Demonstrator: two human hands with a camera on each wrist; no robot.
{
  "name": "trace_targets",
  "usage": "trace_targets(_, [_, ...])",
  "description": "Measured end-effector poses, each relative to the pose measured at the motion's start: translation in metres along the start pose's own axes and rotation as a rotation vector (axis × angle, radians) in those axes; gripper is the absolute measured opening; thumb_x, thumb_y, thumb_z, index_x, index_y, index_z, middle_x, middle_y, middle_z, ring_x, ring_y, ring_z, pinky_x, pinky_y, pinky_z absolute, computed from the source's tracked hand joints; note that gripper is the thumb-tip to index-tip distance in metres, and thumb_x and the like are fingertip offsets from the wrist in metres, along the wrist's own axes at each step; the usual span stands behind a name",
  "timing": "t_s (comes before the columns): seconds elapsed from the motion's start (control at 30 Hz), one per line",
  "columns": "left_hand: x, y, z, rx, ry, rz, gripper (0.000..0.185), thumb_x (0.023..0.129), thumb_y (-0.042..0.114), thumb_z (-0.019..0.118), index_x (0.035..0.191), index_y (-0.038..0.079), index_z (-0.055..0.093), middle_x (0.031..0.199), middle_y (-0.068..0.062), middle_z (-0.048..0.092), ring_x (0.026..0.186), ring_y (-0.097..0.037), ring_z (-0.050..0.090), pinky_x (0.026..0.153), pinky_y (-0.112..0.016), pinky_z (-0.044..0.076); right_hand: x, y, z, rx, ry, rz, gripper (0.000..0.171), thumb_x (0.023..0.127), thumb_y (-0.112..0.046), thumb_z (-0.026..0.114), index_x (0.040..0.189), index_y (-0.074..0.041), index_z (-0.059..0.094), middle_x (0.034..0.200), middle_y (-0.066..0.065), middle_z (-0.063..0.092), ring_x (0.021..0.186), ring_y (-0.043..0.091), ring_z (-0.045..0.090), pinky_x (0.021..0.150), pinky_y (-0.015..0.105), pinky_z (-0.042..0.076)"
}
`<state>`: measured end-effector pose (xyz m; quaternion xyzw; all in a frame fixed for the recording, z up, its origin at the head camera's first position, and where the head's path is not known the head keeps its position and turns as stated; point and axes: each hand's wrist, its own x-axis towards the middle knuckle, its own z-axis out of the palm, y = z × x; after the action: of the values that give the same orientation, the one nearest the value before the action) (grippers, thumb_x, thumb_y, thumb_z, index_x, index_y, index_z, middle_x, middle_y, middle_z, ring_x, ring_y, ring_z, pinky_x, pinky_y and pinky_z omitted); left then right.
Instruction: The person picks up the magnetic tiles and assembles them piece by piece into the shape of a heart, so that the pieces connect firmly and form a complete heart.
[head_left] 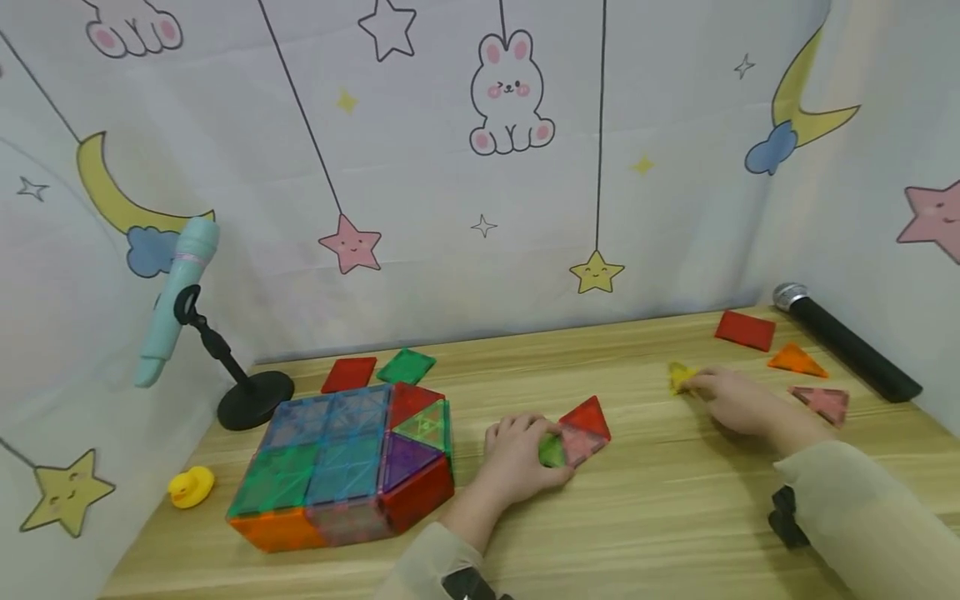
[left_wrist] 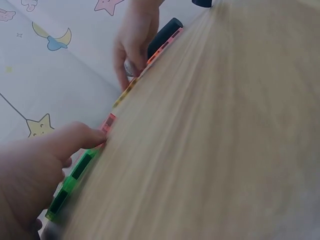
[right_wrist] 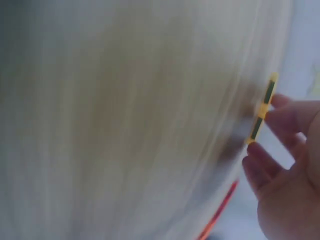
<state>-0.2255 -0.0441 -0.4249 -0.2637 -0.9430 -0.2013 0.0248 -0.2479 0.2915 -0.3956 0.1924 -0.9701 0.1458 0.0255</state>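
At the centre of the head view, a green tile [head_left: 551, 451], a pink tile [head_left: 581, 442] and a red tile [head_left: 588, 416] lie flat together on the counter [head_left: 645, 517], the left hand [head_left: 520, 457] curled over the green one. Right of centre, the right hand [head_left: 738, 402] pinches a yellow tile [head_left: 679, 376]. A tile box [head_left: 345, 467] sits at lower left

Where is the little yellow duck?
In the head view, the yellow duck sits at the table's left edge, just left of the colourful tile block, in front of the black stand.
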Motion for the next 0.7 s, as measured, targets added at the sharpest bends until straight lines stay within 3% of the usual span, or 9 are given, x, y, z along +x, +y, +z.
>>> trace_targets(0.1, [0.002, 0.000, 0.000, 0.000, -0.038, 0.001, 0.066, 0.077, 0.053, 0.069, 0.134, 0.025, 0.051, 0.138, 0.002, 0.045, 0.122, -0.027, 0.040, 0.096, -0.049, 0.029, 0.012, -0.024, 0.005, 0.032, -0.024, -0.064, 0.025, 0.090, 0.001, 0.048, 0.104, -0.004, 0.068, 0.108, 0.019, 0.059, 0.102, 0.043, 0.054, 0.088, 0.057, 0.040])
trace_targets(0.2, [0.007, 0.002, 0.001, 0.020, -0.052, 0.018, 0.071, 0.079, 0.055, 0.066, 0.139, 0.024, 0.046, 0.139, 0.001, 0.044, 0.123, -0.026, 0.039, 0.096, -0.047, 0.031, 0.019, -0.038, 0.007, 0.032, -0.029, -0.067, 0.023, 0.089, -0.001, 0.050, 0.102, -0.007, 0.068, 0.108, 0.016, 0.059, 0.103, 0.041, 0.054, 0.089, 0.056, 0.040])
trace_targets(0.47, [0.010, 0.011, -0.002, 0.112, 0.020, 0.057, 0.053, 0.077, 0.043, 0.069, 0.122, 0.017, 0.062, 0.114, 0.000, 0.059, 0.106, -0.020, 0.050, 0.085, -0.036, 0.042, 0.020, -0.035, 0.016, 0.098, -0.052, -0.070, 0.028, 0.084, 0.001, 0.053, 0.107, -0.004, 0.066, 0.114, 0.019, 0.057, 0.108, 0.042, 0.052, 0.090, 0.056, 0.039])
trace_targets(0.57, [0.008, 0.011, -0.009, 0.082, 0.042, 0.010, 0.050, 0.077, 0.040, 0.066, 0.122, 0.019, 0.062, 0.105, 0.002, 0.063, 0.094, -0.017, 0.056, 0.071, -0.030, 0.045, 0.019, -0.033, 0.016, 0.131, -0.068, -0.046, 0.027, 0.085, -0.002, 0.054, 0.110, -0.004, 0.066, 0.117, 0.020, 0.056, 0.111, 0.042, 0.050, 0.091, 0.056, 0.038])
trace_targets(0.7, [0.001, 0.011, -0.021, -0.031, 0.092, -0.104, 0.044, 0.086, 0.041, 0.057, 0.126, 0.022, 0.061, 0.094, 0.005, 0.068, 0.078, -0.013, 0.062, 0.057, -0.026, 0.044, 0.017, -0.034, 0.013, 0.163, -0.079, -0.016, 0.029, 0.088, -0.006, 0.055, 0.116, -0.002, 0.063, 0.120, 0.022, 0.054, 0.112, 0.043, 0.049, 0.091, 0.057, 0.038])
